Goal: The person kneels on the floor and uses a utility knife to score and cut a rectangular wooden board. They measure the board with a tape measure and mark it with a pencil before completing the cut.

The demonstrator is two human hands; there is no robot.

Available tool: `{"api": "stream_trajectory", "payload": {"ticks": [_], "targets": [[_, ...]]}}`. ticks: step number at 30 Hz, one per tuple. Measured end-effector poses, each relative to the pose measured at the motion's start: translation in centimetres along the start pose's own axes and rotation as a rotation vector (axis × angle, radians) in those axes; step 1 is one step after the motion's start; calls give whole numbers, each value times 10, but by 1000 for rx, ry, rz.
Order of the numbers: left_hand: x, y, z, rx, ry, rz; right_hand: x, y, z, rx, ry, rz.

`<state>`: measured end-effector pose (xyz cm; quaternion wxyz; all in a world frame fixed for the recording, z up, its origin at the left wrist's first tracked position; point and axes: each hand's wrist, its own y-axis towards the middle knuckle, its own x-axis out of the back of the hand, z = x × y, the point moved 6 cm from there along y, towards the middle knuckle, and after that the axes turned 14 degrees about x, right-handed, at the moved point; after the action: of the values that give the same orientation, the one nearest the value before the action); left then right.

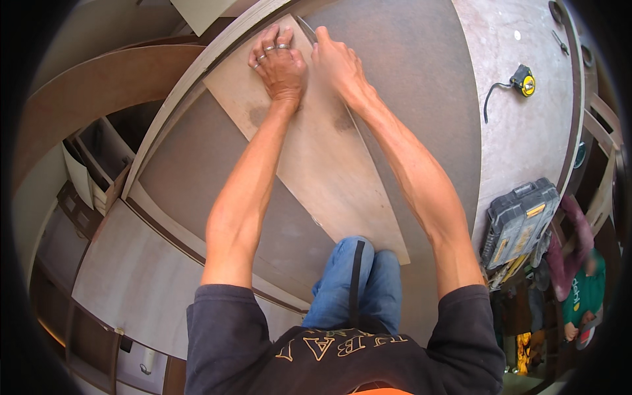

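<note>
My left hand [278, 69], with rings on several fingers, presses on the upper end of a long pale wooden board [339, 187], its fingers apart and bent at the tips. My right hand [339, 69] is closed at the board's upper right edge, beside a thin strip or tool whose kind I cannot make out; what it grips is unclear. The board lies slanted on a darker brown panel [415, 85], and my knees, in jeans, touch its lower end.
A tape measure [523, 82] and a grey toolcase [517, 220] lie on a pale surface at right. Curved wooden pieces [92, 76] and shelving stand at left, beyond the panel's rim. A person in green [582, 293] is at the lower right.
</note>
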<state>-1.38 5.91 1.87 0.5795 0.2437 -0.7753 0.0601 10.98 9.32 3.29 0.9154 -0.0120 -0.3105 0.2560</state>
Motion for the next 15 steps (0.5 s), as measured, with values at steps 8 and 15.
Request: {"api": "stream_trajectory", "payload": {"ticks": [8,15], "targets": [[-2,-1,-6,6,-9,30,5,-25,-2,1,-64,48],[4,-7,-3,1,49,24,-15,-318,-45,-377,-27,277]]}}
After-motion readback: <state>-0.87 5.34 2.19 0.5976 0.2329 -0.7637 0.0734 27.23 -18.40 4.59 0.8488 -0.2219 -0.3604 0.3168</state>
